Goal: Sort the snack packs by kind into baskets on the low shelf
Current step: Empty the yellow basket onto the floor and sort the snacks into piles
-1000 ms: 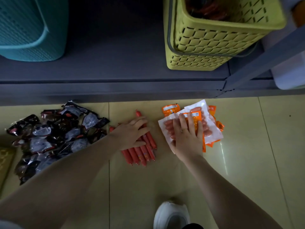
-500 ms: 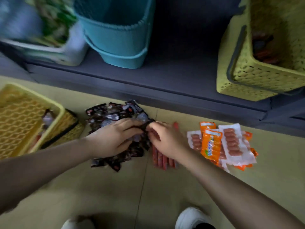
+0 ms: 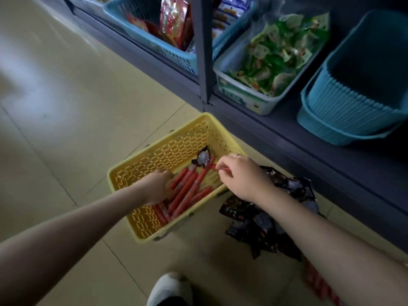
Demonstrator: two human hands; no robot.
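1. Change since half a second ago: both hands have left the dark packets and red sticks lying on the floor and now reach into a yellow basket standing on the floor; the view has swung left, bringing new shelf baskets into sight.
2. Left hand: inside the yellow basket, fingers resting on the red sausage sticks; whether it grips one cannot be told.
3. Right hand: over the basket's right rim, fingers curled, thumb and forefinger pinching the end of one red stick; a ring on one finger.
4. Red sausage sticks: a loose bundle along the basket's near right side.
5. Single dark packet: in the basket, at the far ends of the sticks.
6. Pile of dark packets: on the floor, just right of the basket, partly under the right forearm.
7. Low shelf: a teal ribbed basket at the right end; a white bin of green packets beside it; a blue basket of mixed packs further left, beyond the upright post.
8. White shoe: at the bottom edge of view.
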